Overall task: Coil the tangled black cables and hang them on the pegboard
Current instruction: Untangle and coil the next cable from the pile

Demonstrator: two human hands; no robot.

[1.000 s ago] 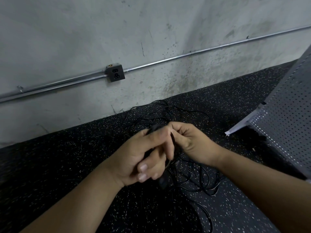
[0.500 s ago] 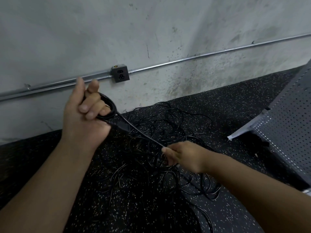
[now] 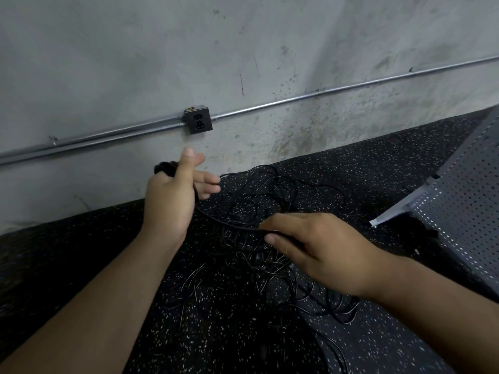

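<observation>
A: Axis of the cable strand (image 3: 228,225)?
B: From my left hand (image 3: 170,201), fingers spread with cable crossing its palm, it runs toward four o'clock into the pinch of my right hand (image 3: 318,247). The tangle (image 3: 270,190) lies beneath.

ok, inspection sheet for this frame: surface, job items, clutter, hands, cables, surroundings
Surface: black speckled floor.
Job's things: cables in a tangled heap on the floor; pegboard at right, tilted, nothing hung on the visible part.
Clutter: nothing seen.
Hands: left hand raised, fingers straight, a cable loop over it; right hand pinches a strand.
Cables: the strand runs from the left hand to the right, above the heap.
Surroundings: concrete wall, conduit, outlet, nothing plugged in.
</observation>
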